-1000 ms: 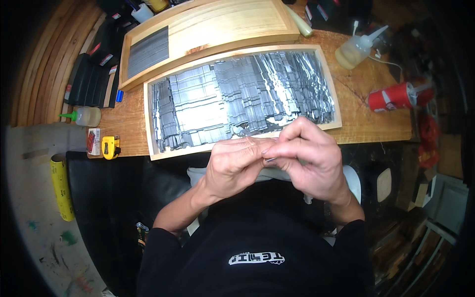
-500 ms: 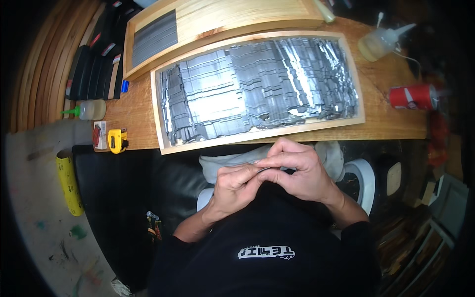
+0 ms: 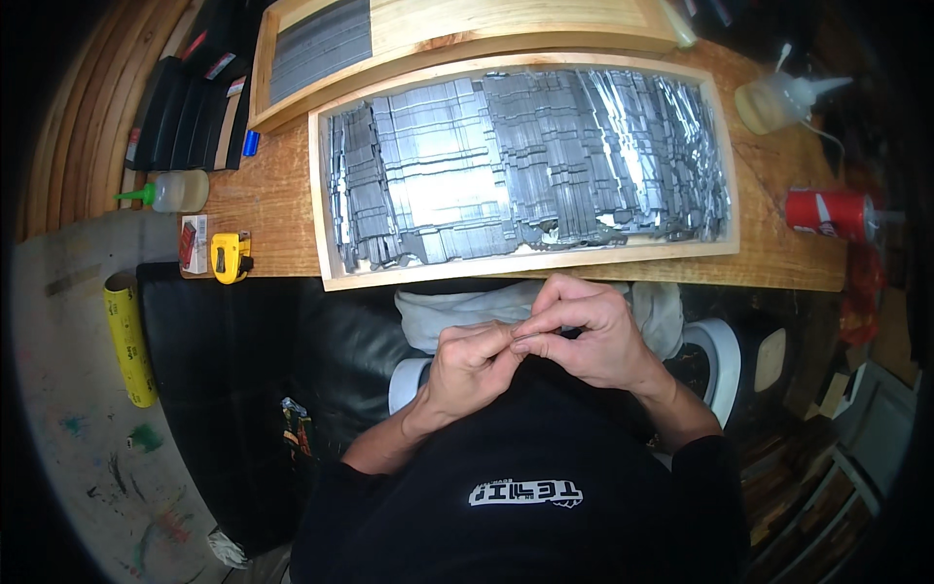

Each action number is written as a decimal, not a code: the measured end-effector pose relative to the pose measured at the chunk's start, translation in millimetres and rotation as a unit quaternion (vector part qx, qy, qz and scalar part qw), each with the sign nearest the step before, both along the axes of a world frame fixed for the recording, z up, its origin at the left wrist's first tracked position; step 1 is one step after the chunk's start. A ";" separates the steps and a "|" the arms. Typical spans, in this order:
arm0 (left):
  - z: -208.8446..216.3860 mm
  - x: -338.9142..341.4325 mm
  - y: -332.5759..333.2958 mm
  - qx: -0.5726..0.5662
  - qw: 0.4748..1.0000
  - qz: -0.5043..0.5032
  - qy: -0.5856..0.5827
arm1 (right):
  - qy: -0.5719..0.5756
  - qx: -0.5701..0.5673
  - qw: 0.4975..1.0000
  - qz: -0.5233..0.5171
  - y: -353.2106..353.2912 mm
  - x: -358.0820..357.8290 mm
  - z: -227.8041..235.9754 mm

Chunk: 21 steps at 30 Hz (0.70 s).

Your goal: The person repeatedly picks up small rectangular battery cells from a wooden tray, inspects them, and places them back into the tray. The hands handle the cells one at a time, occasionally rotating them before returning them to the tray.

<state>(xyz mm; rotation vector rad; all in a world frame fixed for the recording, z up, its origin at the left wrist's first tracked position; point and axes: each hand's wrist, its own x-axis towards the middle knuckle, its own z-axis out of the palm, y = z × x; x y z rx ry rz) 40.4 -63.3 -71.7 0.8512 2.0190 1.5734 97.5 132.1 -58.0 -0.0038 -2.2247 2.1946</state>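
Note:
My left hand and my right hand meet in front of my chest, just below the table edge. Both are closed, thumbs and fingertips pinched together at one spot. Between them is a thin dark strip, now almost wholly covered by the fingers; its exact kind cannot be made out. Beyond my hands lies a shallow wooden tray, tilted slightly on the table. Rows of thin, shiny grey strips fill it, packed in uneven columns.
A second wooden tray with grey strips at its left lies behind. On the wooden table are a squeeze bottle, a red can, a green-tipped bottle and a yellow tape measure. A yellow roll stands left.
My fingertips have drawn closer together, covering the dark edge that showed between them. The view has shifted slightly, so the trays appear a little higher and further right.

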 end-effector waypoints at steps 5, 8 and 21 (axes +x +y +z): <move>-5.2 -0.1 0.0 0.008 1.000 -0.002 0.001 | 0.007 0.019 1.000 -0.013 -2.4 1.8 0.8; -4.2 -1.0 -1.2 -0.001 1.000 -0.010 -0.003 | 0.018 0.030 0.999 -0.016 -3.4 2.5 0.6; 6.6 -10.7 0.2 -0.030 0.997 -0.065 -0.035 | 0.035 0.045 0.997 -0.057 -6.4 12.2 -1.3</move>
